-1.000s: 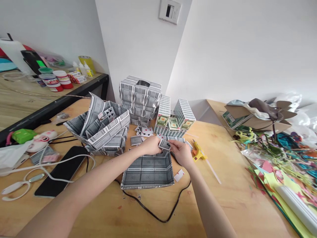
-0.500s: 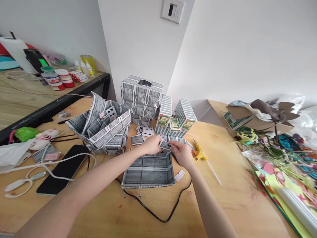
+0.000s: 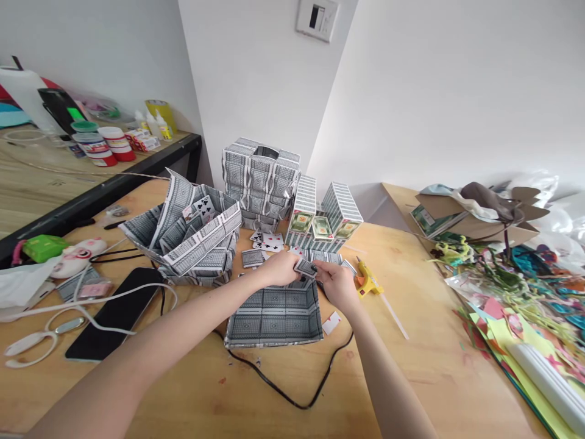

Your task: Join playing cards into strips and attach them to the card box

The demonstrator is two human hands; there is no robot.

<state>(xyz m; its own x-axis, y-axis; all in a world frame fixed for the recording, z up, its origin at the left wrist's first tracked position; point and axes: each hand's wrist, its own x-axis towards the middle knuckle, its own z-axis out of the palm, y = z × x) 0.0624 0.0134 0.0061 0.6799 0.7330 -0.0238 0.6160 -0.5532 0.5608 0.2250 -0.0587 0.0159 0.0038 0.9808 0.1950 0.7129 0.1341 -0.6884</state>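
Between my two hands is a grey-backed playing card [image 3: 305, 267], held above the far edge of a shallow tray made of playing cards [image 3: 274, 311]. My left hand [image 3: 284, 268] pinches the card's left end. At its right end, the fingers of my right hand [image 3: 337, 281] are closed on the card too. Loose playing cards [image 3: 269, 242] lie just beyond my hands, some face up and some in grey-backed stacks. To the right of my right hand rests a yellow glue gun [image 3: 368, 279] with a glue stick in its back.
On the left stand nested card-built boxes [image 3: 196, 238]; behind is a taller card-built box [image 3: 260, 183]. Boxed card decks [image 3: 304, 207] are stacked beside it. A phone [image 3: 114, 314] and white cable lie left, a black cord [image 3: 292, 402] in front, craft scraps [image 3: 516, 341] right.
My hands keep the same hold on the card, with hardly any movement. The view has shifted very slightly.
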